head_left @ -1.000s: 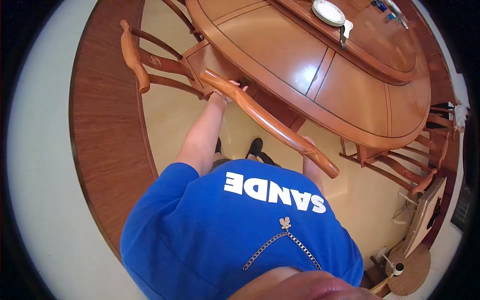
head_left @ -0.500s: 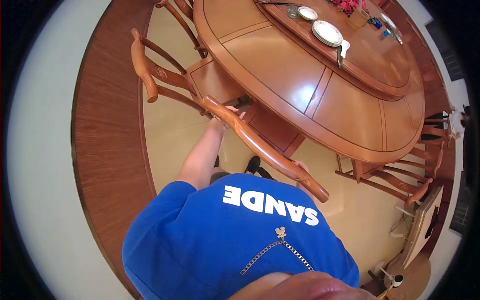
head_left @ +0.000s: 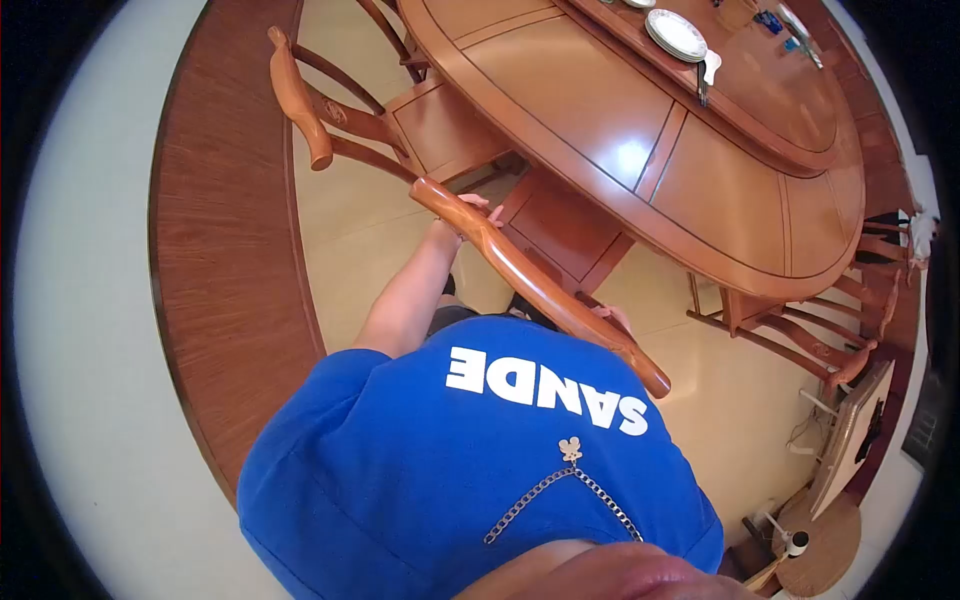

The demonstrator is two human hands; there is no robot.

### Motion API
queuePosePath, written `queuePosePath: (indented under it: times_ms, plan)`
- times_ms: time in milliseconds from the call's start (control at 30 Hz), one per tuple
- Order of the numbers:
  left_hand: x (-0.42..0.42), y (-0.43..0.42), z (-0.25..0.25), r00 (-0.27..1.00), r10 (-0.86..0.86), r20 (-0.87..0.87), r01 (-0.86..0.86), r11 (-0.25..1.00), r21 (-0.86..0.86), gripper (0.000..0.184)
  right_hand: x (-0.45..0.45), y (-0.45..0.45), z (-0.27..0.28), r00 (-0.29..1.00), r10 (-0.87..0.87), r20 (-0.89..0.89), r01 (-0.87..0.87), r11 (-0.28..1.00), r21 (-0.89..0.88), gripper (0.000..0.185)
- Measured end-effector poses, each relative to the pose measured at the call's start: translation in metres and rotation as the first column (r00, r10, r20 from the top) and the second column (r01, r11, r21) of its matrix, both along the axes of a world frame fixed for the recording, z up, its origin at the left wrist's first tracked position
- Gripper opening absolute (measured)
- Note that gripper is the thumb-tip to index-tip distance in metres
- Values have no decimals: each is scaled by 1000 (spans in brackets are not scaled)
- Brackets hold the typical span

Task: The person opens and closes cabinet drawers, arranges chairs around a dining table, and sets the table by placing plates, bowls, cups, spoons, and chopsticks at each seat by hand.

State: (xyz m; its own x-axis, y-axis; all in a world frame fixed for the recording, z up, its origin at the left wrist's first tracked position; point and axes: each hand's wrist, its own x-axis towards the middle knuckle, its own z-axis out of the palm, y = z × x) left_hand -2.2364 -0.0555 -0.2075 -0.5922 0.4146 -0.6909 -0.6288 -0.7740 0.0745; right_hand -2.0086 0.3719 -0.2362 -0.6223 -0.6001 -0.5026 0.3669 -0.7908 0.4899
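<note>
A wooden chair [head_left: 545,285] with a thick, curved top rail stands right in front of my body, its back toward me. Part of its reddish-brown seat [head_left: 568,232] reaches under the edge of the round wooden table [head_left: 560,100]. My left hand [head_left: 478,210] grips the chair's back near the left end of the rail; the rail hides part of the hand, and some fingers show beyond it. Near the right end, my right hand [head_left: 613,318] is at the chair's back too, mostly covered by the rail, with its fingers curled.
Another chair [head_left: 300,100] stands to the left, and a further chair [head_left: 790,330] to the right. Stacked plates [head_left: 676,36] and a white spoon [head_left: 711,66] rest on the raised turntable [head_left: 760,130]. A small round table [head_left: 820,545] is at lower right.
The view has shifted, so the table sits higher and farther right. Slightly more of the chair seat shows from under the table edge. Both hands stay at the chair's back.
</note>
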Motion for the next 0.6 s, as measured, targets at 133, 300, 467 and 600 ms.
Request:
queuePosePath:
  times_ms: [133, 300, 467, 600]
  plan:
    - [10, 1, 49, 987, 10, 161, -16, 999, 38, 19, 11, -3, -8, 1000, 3, -18, -3, 1000, -28, 29]
    - [26, -13, 19, 989, -55, 140, 45, 996, 74, 17, 31, -19, 11, 998, -37, 51, 44, 988, -145, 32]
    - [60, -29, 26, 999, -25, -36, 28, 996, 85, 24, 49, -34, 20, 996, -60, 71, 66, 994, -92, 31]
    - [73, -34, 49, 997, -13, -71, 18, 997, 72, 22, 60, -47, 22, 997, -53, 65, 54, 998, -20, 31]
